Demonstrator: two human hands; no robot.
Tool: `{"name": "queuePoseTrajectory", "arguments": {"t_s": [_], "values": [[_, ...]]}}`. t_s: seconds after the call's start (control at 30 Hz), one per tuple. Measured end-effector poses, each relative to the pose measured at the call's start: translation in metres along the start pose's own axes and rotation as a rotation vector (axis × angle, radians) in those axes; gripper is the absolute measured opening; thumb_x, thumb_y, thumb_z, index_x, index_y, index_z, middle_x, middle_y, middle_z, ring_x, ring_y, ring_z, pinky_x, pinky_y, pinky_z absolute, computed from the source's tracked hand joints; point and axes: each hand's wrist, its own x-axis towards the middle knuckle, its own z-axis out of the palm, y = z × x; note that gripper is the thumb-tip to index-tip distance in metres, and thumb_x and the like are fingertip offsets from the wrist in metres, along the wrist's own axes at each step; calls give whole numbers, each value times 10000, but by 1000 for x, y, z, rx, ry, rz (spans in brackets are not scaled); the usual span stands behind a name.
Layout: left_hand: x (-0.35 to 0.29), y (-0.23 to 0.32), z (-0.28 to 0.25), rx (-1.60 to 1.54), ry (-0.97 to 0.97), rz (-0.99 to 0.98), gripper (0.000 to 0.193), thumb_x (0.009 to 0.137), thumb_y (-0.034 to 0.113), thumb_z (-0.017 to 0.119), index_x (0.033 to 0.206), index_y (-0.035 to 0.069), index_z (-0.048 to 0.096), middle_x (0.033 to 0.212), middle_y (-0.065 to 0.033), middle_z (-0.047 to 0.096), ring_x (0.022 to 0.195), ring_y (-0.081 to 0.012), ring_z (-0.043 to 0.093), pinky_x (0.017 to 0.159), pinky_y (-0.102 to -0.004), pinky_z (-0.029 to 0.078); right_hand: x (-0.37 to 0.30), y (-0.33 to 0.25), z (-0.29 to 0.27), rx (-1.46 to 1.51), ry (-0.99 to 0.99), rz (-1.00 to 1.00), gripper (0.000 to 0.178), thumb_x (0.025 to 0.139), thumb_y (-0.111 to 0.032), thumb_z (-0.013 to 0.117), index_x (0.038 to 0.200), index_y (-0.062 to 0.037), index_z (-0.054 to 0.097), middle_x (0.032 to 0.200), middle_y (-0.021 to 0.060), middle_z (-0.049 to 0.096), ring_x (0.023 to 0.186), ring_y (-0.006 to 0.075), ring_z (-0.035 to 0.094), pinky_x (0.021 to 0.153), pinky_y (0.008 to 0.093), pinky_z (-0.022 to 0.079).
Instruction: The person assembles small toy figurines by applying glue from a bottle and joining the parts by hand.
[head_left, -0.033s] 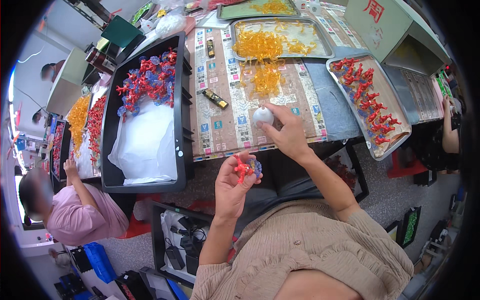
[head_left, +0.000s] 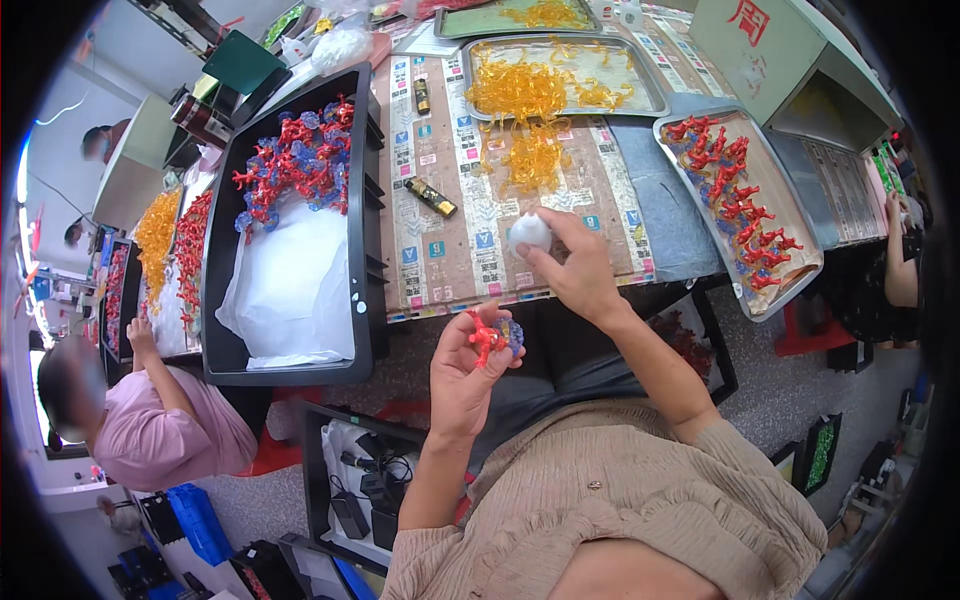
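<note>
You are working from a black crate (head_left: 360, 250) at your left, lined with white plastic sheet (head_left: 290, 280) and heaped at its far end with red and bluish translucent plastic pieces (head_left: 295, 160). Ahead, a metal tray (head_left: 645, 85) is holding tangled orange plastic pieces (head_left: 520, 90), and more of them are spilling onto the patterned mat (head_left: 450, 240) below it. To your right, another tray (head_left: 795, 270) is carrying rows of small red figures (head_left: 735, 190).

Your left hand (head_left: 465, 375) is pinching a small red figure joined to a bluish piece (head_left: 495, 338) between thumb and curled fingers, just below the table edge. Your right hand (head_left: 575, 265) is closing thumb and fingertips around a smooth white rounded lump (head_left: 529, 233) resting at the near edge of the mat.

Two dark tubes with gold bands (head_left: 430, 197) are lying on the mat between crate and orange pile. A person in a pink top (head_left: 175, 430) is sitting at your left, reaching toward more orange and red pieces.
</note>
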Motion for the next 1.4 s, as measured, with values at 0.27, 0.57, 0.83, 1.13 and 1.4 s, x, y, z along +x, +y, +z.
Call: {"name": "queuePoseTrajectory", "arguments": {"t_s": [0.27, 0.57, 0.83, 1.13, 1.4], "values": [[2, 0, 6, -198, 107, -118, 396, 881, -2, 594, 1266, 5, 503, 1220, -129, 569, 941, -154, 606, 801, -279, 521, -44, -24, -47, 118, -100, -27, 438, 820, -170, 715, 1192, 8, 565, 1022, 138, 620, 917, 249, 614, 805, 318, 475], [3, -8, 18, 33, 75, -41, 481, 828, 10, 692, 1272, 4, 506, 1215, -105, 578, 942, -117, 581, 799, -241, 492, -76, -32, -71, 561, 91, 257, 422, 727, -122, 829, 1064, -26, 593, 961, 39, 598, 916, 115, 590, 790, 249, 487], [3, -11, 21, 151, 36, 29, 466, 823, -3, 692, 1252, 4, 510, 1258, -128, 577, 1030, -135, 578, 827, -243, 495, -81, -32, -81, 234, 134, -125, 389, 696, -200, 852, 973, -25, 643, 881, 62, 601, 752, 163, 540, 665, 273, 429], [2, -11, 23, 190, 3, 13, 442, 856, 28, 678, 1265, -13, 514, 1270, -121, 569, 1106, -156, 552, 978, -298, 423, -84, -32, -83, 200, 128, -115, 392, 714, -241, 839, 970, -16, 646, 833, 69, 615, 743, 168, 537, 653, 279, 425], [3, -10, 23, 171, 2, -13, 440, 858, 30, 677, 1266, -8, 515, 1267, -113, 572, 1101, -148, 552, 965, -289, 427, -85, -30, -83, 174, 116, -116, 392, 706, -226, 842, 970, -15, 643, 844, 77, 627, 744, 183, 553, 659, 290, 436]]}}
